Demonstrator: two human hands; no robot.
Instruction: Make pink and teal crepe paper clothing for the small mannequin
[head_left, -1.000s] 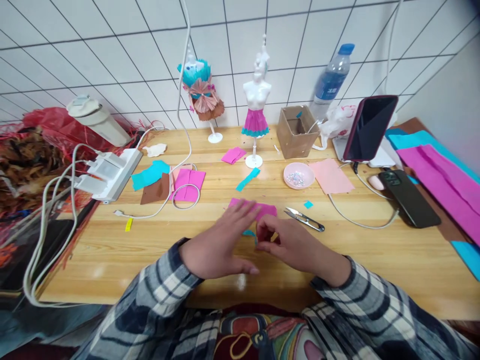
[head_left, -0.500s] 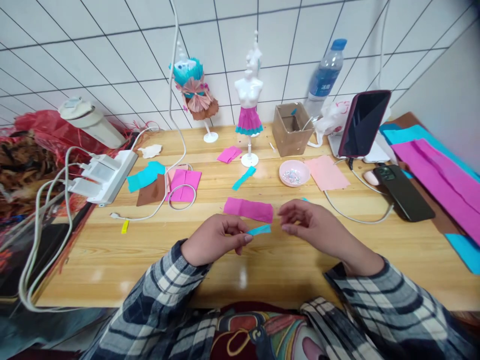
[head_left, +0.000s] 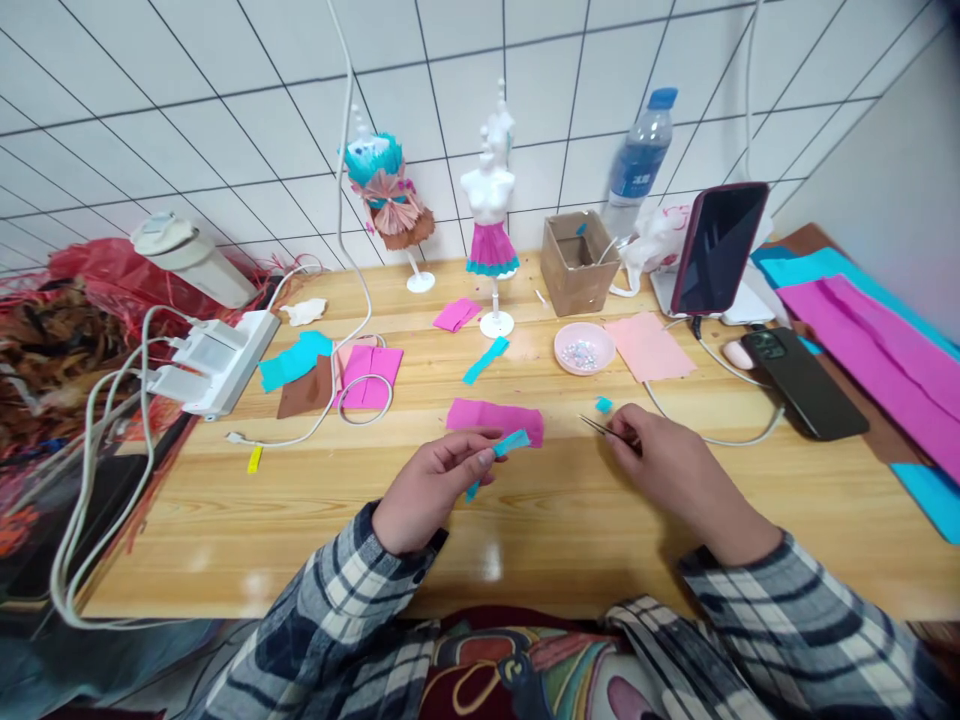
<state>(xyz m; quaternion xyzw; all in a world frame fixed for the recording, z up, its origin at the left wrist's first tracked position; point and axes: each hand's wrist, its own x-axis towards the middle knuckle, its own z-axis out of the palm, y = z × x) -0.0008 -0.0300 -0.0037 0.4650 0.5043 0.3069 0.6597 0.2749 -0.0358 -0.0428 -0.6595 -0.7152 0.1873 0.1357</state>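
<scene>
My left hand [head_left: 439, 485] pinches a narrow blue crepe-paper strip [head_left: 513, 442] between thumb and fingers. One end of the strip sticks out to the right, and another bit shows below the fingers. Behind it a magenta paper strip [head_left: 480, 415] lies flat on the table. My right hand [head_left: 667, 465] is closed around tweezers [head_left: 595, 425], their thin tips pointing left, apart from the paper. A small blue scrap [head_left: 603, 404] lies just beyond the right fingers. Further back stands a white mini mannequin [head_left: 489, 195] in a magenta skirt with a blue hem.
A pink bowl of sequins [head_left: 585, 348], a cardboard box [head_left: 579, 265] and a propped phone [head_left: 720, 250] stand at the back. Another dressed mannequin [head_left: 390, 190] is further left. A black phone [head_left: 806, 385] lies right; a white power strip [head_left: 229, 365] and cables lie left.
My right hand, which was open, now holds tweezers and has moved right. My left hand has tilted the blue strip upward. The small blue scrap has come into fuller view.
</scene>
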